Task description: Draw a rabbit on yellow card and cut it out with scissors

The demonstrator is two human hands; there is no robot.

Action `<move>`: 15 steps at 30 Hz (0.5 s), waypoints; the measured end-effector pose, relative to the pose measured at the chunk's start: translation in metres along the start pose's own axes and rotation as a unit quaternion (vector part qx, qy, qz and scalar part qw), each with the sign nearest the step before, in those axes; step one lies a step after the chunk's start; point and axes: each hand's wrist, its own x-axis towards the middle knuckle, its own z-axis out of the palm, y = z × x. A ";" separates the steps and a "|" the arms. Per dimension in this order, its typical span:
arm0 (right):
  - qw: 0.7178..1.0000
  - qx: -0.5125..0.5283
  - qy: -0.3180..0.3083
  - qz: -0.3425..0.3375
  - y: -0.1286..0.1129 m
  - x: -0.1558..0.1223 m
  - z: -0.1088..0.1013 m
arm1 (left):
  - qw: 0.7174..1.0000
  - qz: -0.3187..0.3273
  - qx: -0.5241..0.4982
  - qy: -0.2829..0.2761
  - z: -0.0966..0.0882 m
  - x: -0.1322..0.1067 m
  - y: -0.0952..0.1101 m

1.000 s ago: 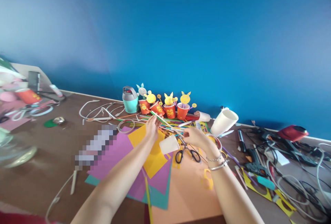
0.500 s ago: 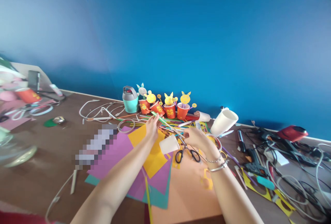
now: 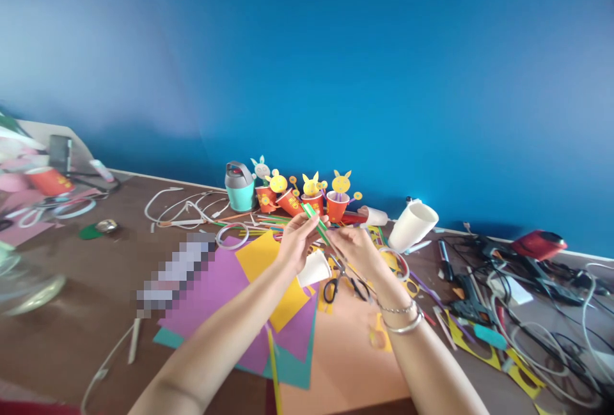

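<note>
Both my hands meet above the coloured paper sheets (image 3: 220, 287). My left hand (image 3: 298, 242) pinches the upper end of a green straw (image 3: 316, 222). My right hand (image 3: 357, 247) is closed on the straw's lower end. A small white paper cup (image 3: 314, 268) lies on its side just under my left hand. Black-handled scissors (image 3: 341, 284) lie on the orange sheet below my right hand. Loose straws (image 3: 268, 220) are scattered behind my hands.
Red cups with yellow paper animal heads (image 3: 314, 196) line the blue wall beside a teal container (image 3: 238, 187). A large white cup (image 3: 412, 226) lies tipped to the right. Glue guns, cables and a red object (image 3: 535, 245) crowd the right side. White cords (image 3: 177, 205) lie at the left.
My hands have come together and lifted slightly. My left hand has moved right and now pinches the green straw with my right hand.
</note>
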 end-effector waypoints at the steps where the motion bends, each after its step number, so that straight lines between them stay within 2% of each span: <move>1: 1.000 0.011 -0.019 0.015 0.000 -0.001 0.000 | 1.000 0.000 0.011 -0.005 0.002 -0.003 0.000; 6: 0.991 0.061 -0.101 0.059 0.005 0.001 -0.005 | 0.998 -0.005 0.062 0.001 0.003 -0.005 -0.002; 15: 0.990 0.055 -0.106 0.078 -0.005 0.002 -0.005 | 0.993 -0.007 0.119 -0.015 -0.004 0.000 -0.006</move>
